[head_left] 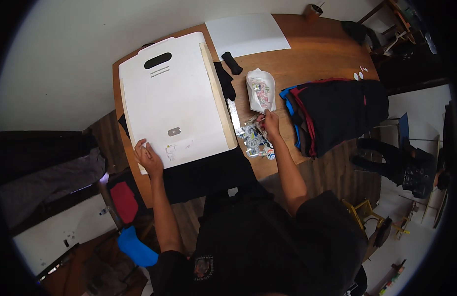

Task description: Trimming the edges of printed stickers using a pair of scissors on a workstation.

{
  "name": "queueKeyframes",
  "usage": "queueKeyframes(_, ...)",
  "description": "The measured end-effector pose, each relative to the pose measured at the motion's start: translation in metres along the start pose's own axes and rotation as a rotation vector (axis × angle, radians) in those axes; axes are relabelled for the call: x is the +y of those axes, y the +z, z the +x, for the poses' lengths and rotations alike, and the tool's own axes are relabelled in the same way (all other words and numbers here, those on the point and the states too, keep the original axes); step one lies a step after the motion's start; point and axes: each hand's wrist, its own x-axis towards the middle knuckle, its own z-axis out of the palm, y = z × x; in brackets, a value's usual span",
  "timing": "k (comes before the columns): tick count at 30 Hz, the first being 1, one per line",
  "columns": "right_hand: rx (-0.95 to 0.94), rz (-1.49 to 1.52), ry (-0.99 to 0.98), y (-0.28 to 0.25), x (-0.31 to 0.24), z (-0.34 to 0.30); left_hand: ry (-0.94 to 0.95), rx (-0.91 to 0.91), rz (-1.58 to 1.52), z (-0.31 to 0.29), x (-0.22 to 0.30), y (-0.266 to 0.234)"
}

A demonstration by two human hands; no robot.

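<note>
Brown wooden tabletop (pixel 329 52). Large white rectangular board with black oval slot (pixel 176 103) covers its left part, running from far edge to near edge. Left hand (pixel 148 157) at board's near-left corner, fingers loosely curled; touching the board, but can't tell if it grips the rim. Black cloth (pixel 208 180) sticks out from the board's near end toward the person.

Right hand (pixel 271 126) by the near end of an open white paper box (pixel 249 98), right of the board; fingers bent and close together, can't tell if anything is pinched. Printed pieces show inside box. Loose pile of shiny printed stickers (pixel 253 143) just beside this hand, close to tabletop's near edge.

Flat silvery strip (pixel 234 117) between board and pile. Small rolled black cloth (pixel 232 63) beyond the box. White rectangular sheet (pixel 245 32) at far edge. Folded dark, red and blue garments (pixel 347 116) stacked at near-right corner. Small white oval pieces (pixel 357 76) near right edge. Brown cup (pixel 314 12) at far edge, toward far-right corner.
</note>
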Motion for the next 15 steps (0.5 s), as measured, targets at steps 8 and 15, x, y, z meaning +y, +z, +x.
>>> queueKeyframes(8, -0.326, -0.155, -0.145, 0.052, -0.049, -0.127, -0.018, 0.010, 0.100, 0.004, 0.006, -0.005)
queueKeyframes(15, -0.490, -0.216, -0.065, 0.134, 0.010, -0.171, -0.041, 0.025, 0.039, -0.001, 0.007, -0.004)
